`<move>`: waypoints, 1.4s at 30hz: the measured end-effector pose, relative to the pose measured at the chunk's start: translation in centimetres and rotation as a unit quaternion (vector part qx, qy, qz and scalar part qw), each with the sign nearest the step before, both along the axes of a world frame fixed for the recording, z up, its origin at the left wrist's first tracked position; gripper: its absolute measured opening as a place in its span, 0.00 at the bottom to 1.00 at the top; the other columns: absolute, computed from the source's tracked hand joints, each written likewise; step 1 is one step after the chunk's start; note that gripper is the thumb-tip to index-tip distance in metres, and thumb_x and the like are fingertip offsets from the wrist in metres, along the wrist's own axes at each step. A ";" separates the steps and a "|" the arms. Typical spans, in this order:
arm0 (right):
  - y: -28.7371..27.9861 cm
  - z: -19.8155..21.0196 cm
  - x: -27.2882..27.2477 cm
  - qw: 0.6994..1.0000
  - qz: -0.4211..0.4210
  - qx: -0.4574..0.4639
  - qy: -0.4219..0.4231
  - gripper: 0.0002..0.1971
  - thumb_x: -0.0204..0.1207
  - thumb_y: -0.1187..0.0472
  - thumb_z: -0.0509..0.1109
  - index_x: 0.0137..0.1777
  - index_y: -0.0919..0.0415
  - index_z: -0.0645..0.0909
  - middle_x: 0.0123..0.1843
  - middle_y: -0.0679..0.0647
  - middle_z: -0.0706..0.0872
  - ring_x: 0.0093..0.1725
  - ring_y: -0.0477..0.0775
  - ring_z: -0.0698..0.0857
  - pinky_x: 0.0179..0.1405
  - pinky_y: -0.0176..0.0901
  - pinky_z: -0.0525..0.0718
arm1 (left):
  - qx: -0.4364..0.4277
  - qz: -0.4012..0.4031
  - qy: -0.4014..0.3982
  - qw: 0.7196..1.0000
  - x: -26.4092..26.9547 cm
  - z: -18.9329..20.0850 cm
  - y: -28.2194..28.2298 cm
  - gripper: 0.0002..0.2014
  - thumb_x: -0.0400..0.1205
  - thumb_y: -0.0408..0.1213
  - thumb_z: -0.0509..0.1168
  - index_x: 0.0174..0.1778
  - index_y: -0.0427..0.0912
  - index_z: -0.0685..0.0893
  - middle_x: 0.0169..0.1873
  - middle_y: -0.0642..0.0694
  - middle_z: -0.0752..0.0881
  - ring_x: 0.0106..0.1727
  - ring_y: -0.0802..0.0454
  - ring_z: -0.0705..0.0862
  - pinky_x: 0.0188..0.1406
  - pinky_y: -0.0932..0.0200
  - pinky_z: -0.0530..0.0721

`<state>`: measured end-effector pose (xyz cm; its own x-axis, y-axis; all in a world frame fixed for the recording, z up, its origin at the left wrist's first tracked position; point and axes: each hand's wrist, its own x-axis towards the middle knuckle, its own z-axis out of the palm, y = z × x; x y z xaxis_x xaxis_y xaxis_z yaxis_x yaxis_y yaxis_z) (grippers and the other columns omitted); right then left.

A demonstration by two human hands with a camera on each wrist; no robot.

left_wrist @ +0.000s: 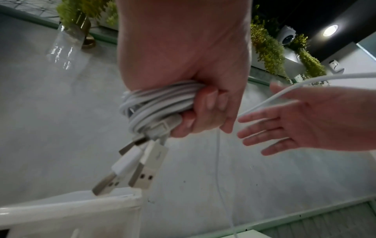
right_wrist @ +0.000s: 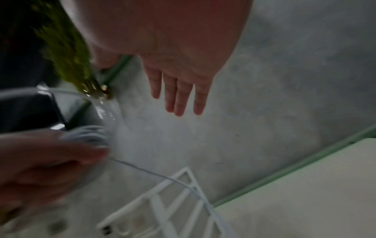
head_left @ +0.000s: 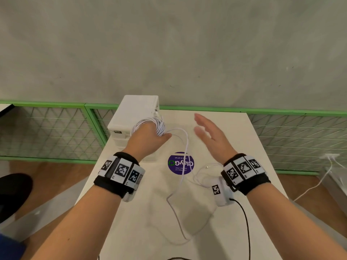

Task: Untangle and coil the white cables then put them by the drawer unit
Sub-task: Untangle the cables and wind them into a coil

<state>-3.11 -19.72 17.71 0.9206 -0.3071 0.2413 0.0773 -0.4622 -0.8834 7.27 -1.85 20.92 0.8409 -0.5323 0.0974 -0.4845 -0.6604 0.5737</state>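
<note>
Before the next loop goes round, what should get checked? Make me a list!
1. Left hand grips the coil firmly: ok.
2. Right hand free to catch the cable: ok, fingers straight, holding nothing.
3. Loose cable all wound up: not ok, it trails across the table.
4. Loose cable free of knots: cannot tell.
5. Plugs tucked into the coil: not ok, they dangle.
6. Room beside the drawer unit: cannot tell.

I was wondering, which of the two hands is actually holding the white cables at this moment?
The left hand: its fingers are curled round the coiled white cables near the drawer unit. The right hand is flat and holds nothing.
</note>
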 end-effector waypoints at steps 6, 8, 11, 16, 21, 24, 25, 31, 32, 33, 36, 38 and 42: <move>2.7 -1.1 1.5 0.970 0.068 -0.159 0.170 0.41 0.72 0.51 0.72 0.80 0.49 0.50 0.70 0.53 0.77 0.67 0.54 0.78 0.66 0.47 0.75 | -0.012 -0.034 -0.001 0.999 -0.3 0.7 -0.3 0.25 0.77 0.53 0.68 0.24 0.43 0.64 0.21 0.48 0.66 0.22 0.52 0.65 0.23 0.58 0.62; 2.5 -1.7 1.9 0.970 0.057 -0.172 0.160 0.22 0.78 0.57 0.65 0.72 0.52 0.69 0.56 0.54 0.85 0.51 0.56 0.84 0.55 0.48 0.81 | -0.016 -0.044 0.008 0.999 -0.2 0.9 0.2 0.26 0.76 0.53 0.69 0.25 0.42 0.63 0.22 0.46 0.66 0.23 0.50 0.64 0.25 0.56 0.64; 1.9 -1.5 2.4 0.979 0.021 -0.174 0.104 0.10 0.82 0.58 0.58 0.59 0.54 0.78 0.48 0.56 0.87 0.39 0.52 0.80 0.42 0.44 0.77 | 0.012 -0.058 0.028 0.998 -0.2 0.3 1.1 0.24 0.75 0.52 0.70 0.30 0.34 0.73 0.30 0.33 0.77 0.29 0.42 0.75 0.31 0.49 0.75; 2.3 -0.9 2.2 0.960 0.130 -0.208 0.136 0.34 0.70 0.55 0.74 0.75 0.49 0.64 0.65 0.53 0.79 0.65 0.51 0.75 0.65 0.45 0.73 | -0.065 -0.084 0.121 0.987 -1.4 -0.5 1.3 0.22 0.76 0.47 0.71 0.39 0.27 0.77 0.27 0.40 0.77 0.21 0.57 0.75 0.20 0.65 0.74; 3.0 -2.0 1.8 0.979 0.091 -0.161 0.091 0.07 0.79 0.59 0.62 0.53 0.58 0.79 0.44 0.59 0.89 0.42 0.59 0.85 0.46 0.56 0.84 | -0.054 -0.085 0.067 0.993 -1.1 -0.2 1.0 0.23 0.75 0.53 0.71 0.30 0.39 0.70 0.26 0.43 0.72 0.27 0.50 0.72 0.29 0.52 0.73; 2.0 -1.4 1.5 0.983 0.035 -0.182 -0.016 0.07 0.79 0.62 0.62 0.52 0.54 0.80 0.43 0.54 0.89 0.39 0.56 0.84 0.42 0.50 0.82 | 0.056 -0.120 0.048 0.990 -0.7 -1.1 1.5 0.25 0.72 0.57 0.72 0.30 0.41 0.69 0.28 0.45 0.71 0.29 0.50 0.70 0.30 0.55 0.70; 1.9 -0.9 1.5 0.979 0.042 -0.194 -0.038 0.09 0.78 0.64 0.62 0.53 0.54 0.81 0.45 0.50 0.89 0.43 0.53 0.86 0.44 0.46 0.83 | 0.080 -0.127 0.067 0.986 -0.9 -1.5 1.5 0.24 0.71 0.56 0.72 0.32 0.41 0.71 0.29 0.45 0.72 0.29 0.51 0.70 0.30 0.57 0.69; 1.7 0.3 2.4 0.968 0.045 -0.245 -0.029 0.13 0.76 0.68 0.60 0.57 0.60 0.80 0.53 0.51 0.90 0.54 0.52 0.87 0.52 0.42 0.82 | -0.040 -0.197 0.278 0.939 -3.0 -0.6 0.9 0.14 0.80 0.41 0.66 0.33 0.37 0.74 0.15 0.50 0.70 0.15 0.55 0.65 0.17 0.65 0.64; 1.5 0.1 2.5 0.965 0.045 -0.257 0.002 0.13 0.76 0.70 0.59 0.58 0.60 0.80 0.54 0.53 0.89 0.54 0.55 0.87 0.52 0.45 0.83 | -0.064 -0.217 0.309 0.924 -3.3 -0.2 0.9 0.14 0.81 0.40 0.65 0.33 0.36 0.74 0.14 0.50 0.68 0.15 0.55 0.62 0.16 0.66 0.61; 1.2 -0.3 2.6 0.963 0.042 -0.263 0.032 0.13 0.76 0.70 0.59 0.58 0.60 0.79 0.53 0.55 0.89 0.52 0.59 0.86 0.51 0.49 0.83 | -0.085 -0.234 0.329 0.911 -3.4 0.1 0.9 0.15 0.82 0.40 0.64 0.32 0.37 0.74 0.14 0.50 0.66 0.15 0.55 0.60 0.15 0.66 0.59; 1.0 -1.1 2.7 0.968 0.027 -0.237 0.077 0.10 0.81 0.61 0.58 0.58 0.59 0.78 0.47 0.63 0.89 0.44 0.66 0.85 0.46 0.57 0.83 | -0.160 -0.271 0.362 0.877 -3.7 0.6 1.1 0.18 0.81 0.47 0.63 0.29 0.41 0.74 0.13 0.52 0.64 0.14 0.55 0.57 0.16 0.66 0.57; 1.2 -2.0 2.5 0.967 0.026 -0.220 0.124 0.14 0.84 0.54 0.54 0.56 0.60 0.79 0.46 0.67 0.88 0.44 0.66 0.84 0.45 0.52 0.81 | -0.244 -0.288 0.399 0.836 -3.6 0.8 1.1 0.18 0.76 0.53 0.64 0.28 0.42 0.77 0.11 0.54 0.65 0.12 0.57 0.58 0.15 0.68 0.58; 2.7 -4.9 1.5 0.940 0.083 -0.232 0.235 0.11 0.83 0.57 0.55 0.55 0.58 0.78 0.50 0.65 0.86 0.48 0.63 0.83 0.45 0.45 0.76 | -0.424 -0.282 0.430 0.745 -3.3 1.9 0.2 0.25 0.71 0.66 0.64 0.32 0.43 0.78 0.11 0.56 0.67 0.10 0.60 0.62 0.14 0.69 0.64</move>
